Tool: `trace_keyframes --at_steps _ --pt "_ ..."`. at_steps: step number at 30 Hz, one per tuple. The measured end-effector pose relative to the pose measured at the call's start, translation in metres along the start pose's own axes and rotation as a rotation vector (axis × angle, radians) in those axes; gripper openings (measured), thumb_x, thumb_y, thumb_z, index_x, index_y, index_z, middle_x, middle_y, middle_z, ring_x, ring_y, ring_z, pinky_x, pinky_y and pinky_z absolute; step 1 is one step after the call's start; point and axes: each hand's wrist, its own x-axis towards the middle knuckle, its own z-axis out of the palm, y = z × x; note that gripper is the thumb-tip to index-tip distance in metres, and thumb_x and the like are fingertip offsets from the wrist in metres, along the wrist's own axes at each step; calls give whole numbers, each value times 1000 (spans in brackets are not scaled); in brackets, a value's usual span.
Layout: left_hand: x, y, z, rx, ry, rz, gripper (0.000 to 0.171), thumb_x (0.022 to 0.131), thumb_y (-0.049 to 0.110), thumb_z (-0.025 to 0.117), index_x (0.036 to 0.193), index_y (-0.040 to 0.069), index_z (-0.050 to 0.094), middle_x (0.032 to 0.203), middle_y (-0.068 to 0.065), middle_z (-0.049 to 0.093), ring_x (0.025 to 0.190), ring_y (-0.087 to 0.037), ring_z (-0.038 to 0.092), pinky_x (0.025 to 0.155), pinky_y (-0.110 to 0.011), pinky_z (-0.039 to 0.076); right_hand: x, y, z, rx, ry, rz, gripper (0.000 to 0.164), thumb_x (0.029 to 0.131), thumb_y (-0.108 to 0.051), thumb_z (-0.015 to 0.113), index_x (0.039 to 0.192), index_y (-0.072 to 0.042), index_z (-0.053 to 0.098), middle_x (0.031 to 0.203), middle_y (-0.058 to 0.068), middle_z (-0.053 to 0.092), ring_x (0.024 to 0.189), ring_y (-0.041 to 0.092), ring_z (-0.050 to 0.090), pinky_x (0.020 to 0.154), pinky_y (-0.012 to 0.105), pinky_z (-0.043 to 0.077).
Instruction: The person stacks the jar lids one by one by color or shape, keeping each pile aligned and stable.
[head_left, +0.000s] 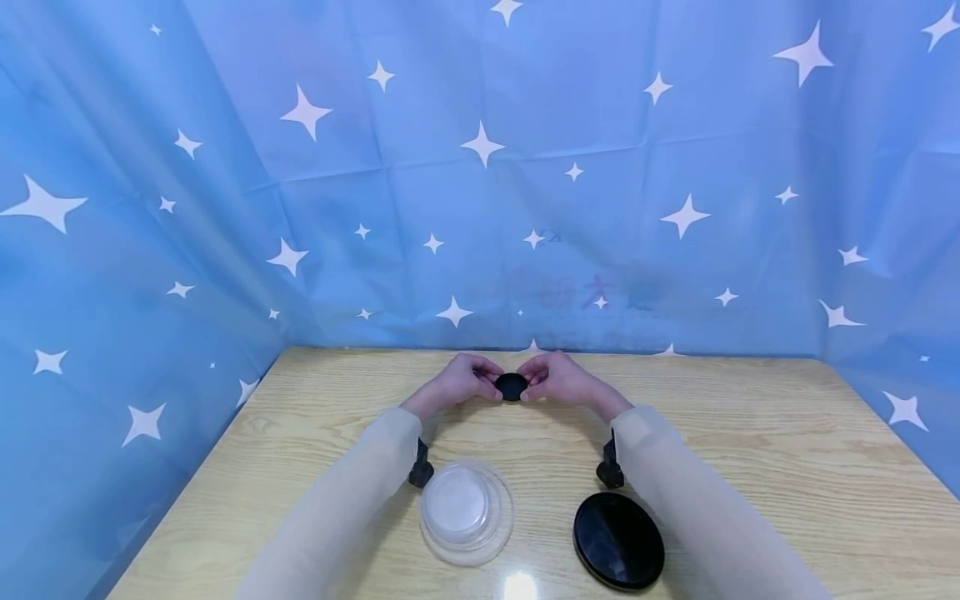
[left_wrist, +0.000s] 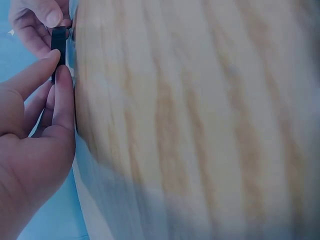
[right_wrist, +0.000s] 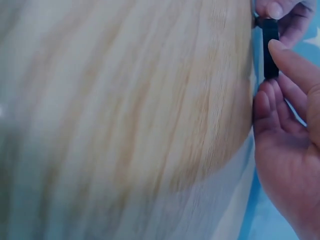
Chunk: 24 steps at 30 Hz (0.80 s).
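Observation:
At the table's far edge, a small black disc sits between both hands. My left hand pinches its left rim between thumb and fingers, while the right hand grips the opposite rim. From the left wrist view, the disc appears edge-on as a thick black band, with the left hand at its near end. The right wrist view likewise has the disc edge-on, between the thumb and fingers of the right hand. Its underside cannot be seen well.
A clear round plastic piece with a frosted raised middle lies near the left forearm. By the right forearm is a larger glossy black disc. Behind the wooden table hangs a blue curtain with white stars.

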Motion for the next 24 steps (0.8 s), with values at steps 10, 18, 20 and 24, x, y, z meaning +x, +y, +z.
trace_keyframes --at_steps 10,18,20,24 --pt "-16 26 7 -40 -59 20 45 80 -1 83 122 -5 67 104 -11 66 92 -18 62 80 -26 54 -30 -12 -9 31 14 -34 48 88 -9 81 129 9 64 108 14 70 97 23 66 83 34 56" --pt "-36 48 22 -93 -8 36 47 76 -6 83 120 -5 66 100 -9 65 85 -16 63 79 -26 56 -57 -28 -21 -6 20 -104 48 86 -8 83 128 9 64 102 12 69 91 22 64 81 32 56" --pt "-45 52 28 -101 2 45 46 76 -7 83 118 -5 66 99 -9 65 83 -15 63 77 -26 56 -68 -31 -21 -7 17 -109 48 86 -9 83 127 7 65 101 10 68 91 21 63 80 32 56" --pt "-62 59 44 -110 -11 64 43 76 -8 82 116 -4 67 97 -7 64 80 -14 63 73 -25 55 -95 -36 -20 -29 17 -105 46 87 -12 83 127 4 66 102 6 67 91 20 63 79 32 56"
